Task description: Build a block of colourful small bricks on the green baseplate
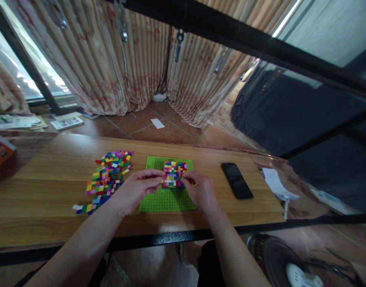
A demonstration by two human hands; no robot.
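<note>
A green studded baseplate [168, 201] lies on the wooden table, and a raised block of many-coloured toy bricks [175, 172] stands on it. At the block's left side is my left hand [141, 187], thumb and forefinger pinched together, with a small yellow toy brick [162, 181] at the tips. My right hand [202, 191] is closed in a pinch at the block's right edge. Its fingertips hide whatever is between them. Left of the baseplate, a loose pile of coloured toy bricks [111, 169] spreads over the table, partly behind my left forearm.
A black phone [237, 180] lies on the table [207, 159] to the right. A dark metal bar [219, 28] crosses above, with hanging metal clips. Curtains [135, 59] stand beyond the table. White paper [277, 183] is by the right end, and an orange box [0, 151] at far left.
</note>
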